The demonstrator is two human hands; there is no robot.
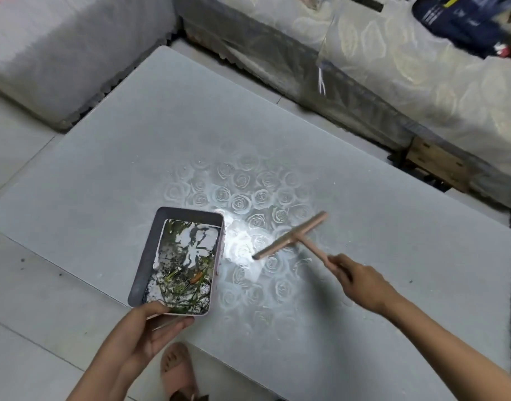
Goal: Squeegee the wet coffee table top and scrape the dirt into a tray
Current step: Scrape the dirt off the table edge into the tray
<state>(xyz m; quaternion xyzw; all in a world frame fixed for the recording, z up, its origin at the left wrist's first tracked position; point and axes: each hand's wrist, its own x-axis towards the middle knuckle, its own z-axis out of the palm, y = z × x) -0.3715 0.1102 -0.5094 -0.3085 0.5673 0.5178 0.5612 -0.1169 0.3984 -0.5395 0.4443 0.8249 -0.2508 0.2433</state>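
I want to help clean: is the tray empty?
No, the tray holds wet green and dark scraps.

My left hand (150, 328), low in the frame, pinches the near rim of the tray (140, 273), thumb on top and fingers underneath. The tray sits at the table's (127, 146) lower left edge, holding cloudy water, white foam, green stems and an orange scrap. My right hand (361, 282), at lower right, grips the handle of the pink squeegee (291, 237). Its blade lies slantwise at centre frame over the glossy rose-patterned wet patch, its lower end near the tray's right wall but apart from it. My sandal (177, 369) shows at the bottom edge on the floor tiles (31, 328).
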